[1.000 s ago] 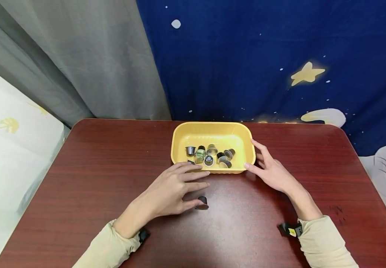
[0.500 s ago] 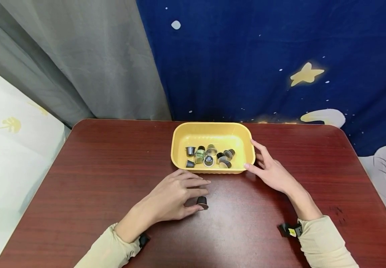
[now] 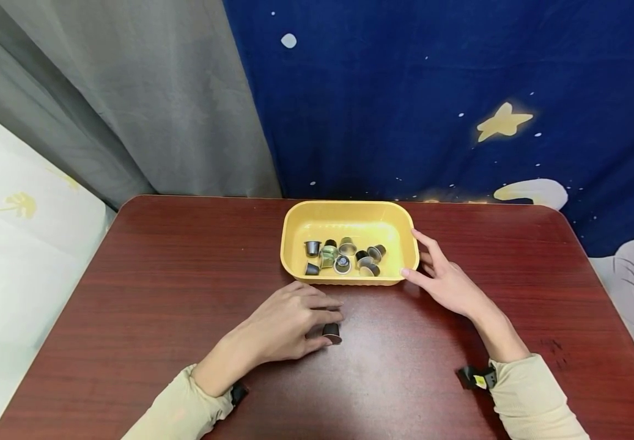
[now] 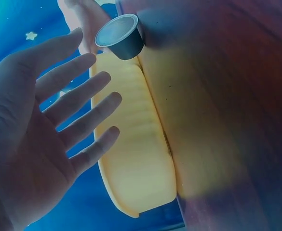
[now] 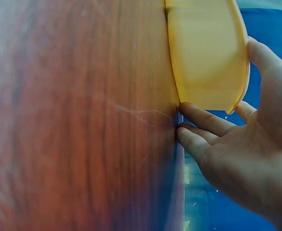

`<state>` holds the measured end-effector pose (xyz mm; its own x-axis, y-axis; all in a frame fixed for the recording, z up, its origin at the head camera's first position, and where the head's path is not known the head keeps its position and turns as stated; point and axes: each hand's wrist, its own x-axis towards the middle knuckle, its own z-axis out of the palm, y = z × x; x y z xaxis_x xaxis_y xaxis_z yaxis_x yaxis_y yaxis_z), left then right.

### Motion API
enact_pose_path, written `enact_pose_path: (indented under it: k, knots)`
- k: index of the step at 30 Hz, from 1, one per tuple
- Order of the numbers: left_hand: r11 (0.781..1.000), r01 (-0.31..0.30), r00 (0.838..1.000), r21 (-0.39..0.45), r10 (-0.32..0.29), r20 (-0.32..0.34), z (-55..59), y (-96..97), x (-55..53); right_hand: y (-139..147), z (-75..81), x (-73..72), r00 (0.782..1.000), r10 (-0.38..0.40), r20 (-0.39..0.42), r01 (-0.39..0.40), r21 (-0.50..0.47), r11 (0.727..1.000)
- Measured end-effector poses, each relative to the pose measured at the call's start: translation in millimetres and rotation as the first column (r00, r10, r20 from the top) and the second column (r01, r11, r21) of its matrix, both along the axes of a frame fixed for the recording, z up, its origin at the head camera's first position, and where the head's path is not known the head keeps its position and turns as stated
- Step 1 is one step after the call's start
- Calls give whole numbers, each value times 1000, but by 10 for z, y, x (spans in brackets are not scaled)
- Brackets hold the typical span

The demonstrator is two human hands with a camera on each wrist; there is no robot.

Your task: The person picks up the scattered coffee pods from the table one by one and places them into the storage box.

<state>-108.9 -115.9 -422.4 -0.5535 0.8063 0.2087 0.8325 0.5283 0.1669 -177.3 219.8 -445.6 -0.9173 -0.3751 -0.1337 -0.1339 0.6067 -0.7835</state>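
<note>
A dark coffee capsule lies on its side on the table, just in front of the yellow bin. My left hand hovers around it, thumb and index finger on either side. In the left wrist view these fingers are nearly straight and spread, with the capsule just beyond the thumb and index tips. My right hand rests at the bin's right end, thumb at the near corner and index finger along the side rim. In the right wrist view its fingertips touch the bin's end wall low down.
Several coffee capsules, black, silver and green, lie loose inside the bin. It stands at the back edge of the reddish-brown wooden table. Grey and blue curtains hang directly behind.
My left hand has drawn back slightly from the bin's near rim, and its thumb and index finger have come closer around the capsule on the table. The right hand and bin stay put.
</note>
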Motion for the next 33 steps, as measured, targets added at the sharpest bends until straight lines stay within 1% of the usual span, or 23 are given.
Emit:
enact_pose_path:
  k: [7, 11, 15, 21, 28, 33]
  knots:
    - [999, 28, 999, -21, -27, 42, 2, 1, -9, 8, -17, -6, 1000, -3, 6, 3, 1, 1000]
    - [999, 34, 997, -42, -31, 64, -5, 11, -9, 12, -14, -10, 1000, -1, 12, 1, -7, 1000]
    - [997, 36, 997, -74, -30, 75, -14, 23, -6, 11, -9, -12, 1000, -2, 14, 3, -16, 1000]
    - [991, 40, 997, -125, -31, 72, -45, 31, -3, 4, -7, -9, 1000, -1, 17, 1, -13, 1000]
    - [987, 38, 994, -157, -21, 108, -56, 48, 2, 5, -4, -13, 1000, 3, 15, -3, -21, 1000]
    - [985, 35, 994, -168, -17, 106, -59, 52, 9, 6, -3, -13, 1000, 3, 17, -2, -24, 1000]
